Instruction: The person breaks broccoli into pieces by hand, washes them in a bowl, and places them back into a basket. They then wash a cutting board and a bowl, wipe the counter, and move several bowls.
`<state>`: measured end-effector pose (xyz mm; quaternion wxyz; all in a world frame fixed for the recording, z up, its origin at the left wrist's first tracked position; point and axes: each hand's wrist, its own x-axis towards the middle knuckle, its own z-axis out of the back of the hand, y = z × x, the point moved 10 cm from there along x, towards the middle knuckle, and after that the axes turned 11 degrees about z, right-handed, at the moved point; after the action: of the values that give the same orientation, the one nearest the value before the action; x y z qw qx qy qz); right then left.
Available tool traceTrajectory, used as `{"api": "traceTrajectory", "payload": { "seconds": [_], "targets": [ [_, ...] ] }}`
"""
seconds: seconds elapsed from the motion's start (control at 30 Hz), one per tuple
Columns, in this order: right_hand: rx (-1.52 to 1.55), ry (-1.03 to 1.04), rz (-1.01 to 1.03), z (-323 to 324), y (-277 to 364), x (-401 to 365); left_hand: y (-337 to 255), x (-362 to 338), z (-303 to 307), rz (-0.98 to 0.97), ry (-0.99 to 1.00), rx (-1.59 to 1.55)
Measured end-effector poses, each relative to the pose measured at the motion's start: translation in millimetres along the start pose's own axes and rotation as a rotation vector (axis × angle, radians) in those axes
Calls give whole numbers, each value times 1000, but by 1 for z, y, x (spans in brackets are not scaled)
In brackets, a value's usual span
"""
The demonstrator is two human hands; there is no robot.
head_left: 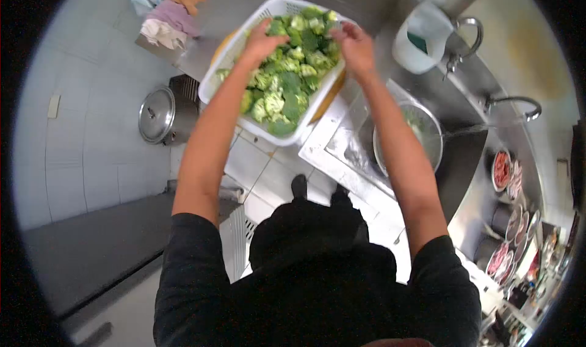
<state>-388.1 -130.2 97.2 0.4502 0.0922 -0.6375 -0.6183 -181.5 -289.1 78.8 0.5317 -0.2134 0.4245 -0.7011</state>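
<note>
At the bench edge: a white slotted basket [267, 133] sits on the steel bench [226, 5], its near corner out over the floor, just beside the sink [342, 151]. That spot keeps it close to the water and within reach of both arms.
Broccoli: cut pieces of broccoli [287, 96] fill the basket to the rim. The slotted walls would let water run off them.
Left hand: the left hand [262, 38] lies on top of the heap near the far-left side, fingers loosely bent over the pieces. Whether it grips one cannot be told.
Right hand: the right hand [355, 49] is at the far-right rim, palm down and fingers curled into the greens. Its grip is hidden too.
Arms: both are stretched well forward, one to each side of the basket, so the hands meet the heap from opposite ends.
Under the basket: a yellow edge [221, 41] shows beneath it. What it is cannot be made out.
Sink: a metal strainer [408, 139] rests in it, with water from the tap [516, 102] streaming toward it.
Jug: a white jug [421, 38] stands on the bench behind the sink, near a second tap.
Cloths: folded cloths [174, 17] lie on the bench's far-left corner, apart from the wet end.
Floor: a lidded pot [156, 115] stands on the tiles below the bench.
Far right: dishes of red food [502, 170] are lined up along another surface.
</note>
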Motion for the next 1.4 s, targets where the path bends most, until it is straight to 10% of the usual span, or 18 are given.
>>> {"api": "traceTrajectory", "payload": {
  "seconds": [0.27,0.4,0.5,0.57,0.63,0.77,0.8,0.9,0.97,1.03,1.17,1.23,1.3,1.4],
  "targets": [
    [-210,-15,-287,246,-150,-79,-111,-63,-17,-524,-374,365],
    [-952,403,-212,317,-266,-170,-187,-153,-195,-918,88,131],
    [-713,434,-739,320,-300,-242,-152,-192,-380,-717,736,444],
    [-607,539,-610,303,-354,-286,-120,-198,-484,-817,879,479],
    [-543,504,-719,287,-362,-322,-95,-184,-563,-761,847,657],
    [-780,1115,-318,227,-334,-353,-47,-147,-648,-874,563,995],
    [-834,1278,-150,220,-338,-369,-37,-140,-658,-893,513,1053],
    [-393,824,-310,266,-315,-343,-10,-132,-654,-980,477,1222],
    [-109,575,-826,304,-337,-351,10,-122,-651,-979,508,1306],
    [93,302,-929,341,-348,-340,31,-107,-647,-854,419,1071],
    [-585,351,-196,373,-418,-278,98,-94,-632,-659,442,767],
    [-454,178,-201,352,-419,-243,96,-112,-600,-630,558,762],
    [-293,221,-421,314,-416,-203,61,-155,-565,-717,640,941],
    [-827,904,-33,205,-424,-201,44,-179,-531,-697,645,959]
  ]
}}
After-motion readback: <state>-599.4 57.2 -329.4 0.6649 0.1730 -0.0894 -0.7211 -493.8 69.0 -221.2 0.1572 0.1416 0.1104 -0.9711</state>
